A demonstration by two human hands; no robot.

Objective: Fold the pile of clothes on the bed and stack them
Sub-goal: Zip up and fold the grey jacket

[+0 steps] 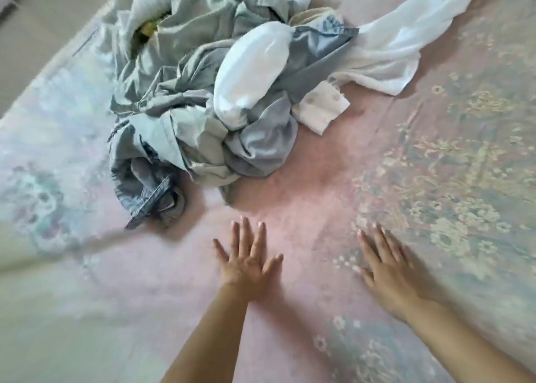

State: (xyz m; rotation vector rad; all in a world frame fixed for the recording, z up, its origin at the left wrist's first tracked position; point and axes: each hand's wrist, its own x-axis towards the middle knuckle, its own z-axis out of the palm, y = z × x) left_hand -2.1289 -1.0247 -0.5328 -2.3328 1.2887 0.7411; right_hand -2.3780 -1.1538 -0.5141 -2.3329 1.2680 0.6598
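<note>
From the head view, your left hand (248, 259) lies flat on the pink bedspread (333, 185) with fingers straight and spread, holding nothing. Your right hand (385, 262) is flat as well, fingers straight and close together, palm down on the cover, also empty. Both hands sit on bare cover near you, probably because you are smoothing a patch to fold on.

The pile of clothes (185, 104) is heaped beyond your hands, apart from both; the left is nearer it. It is mostly crumpled grey-blue fabric, with a white garment (252, 72) bundled on top and a white cloth (406, 46) trailing out toward the far right. A denim piece (150, 197) sticks out at the near edge, closest to your left hand. Nothing looks folded yet, and no stack is in sight, so the task seems to be at its start.
</note>
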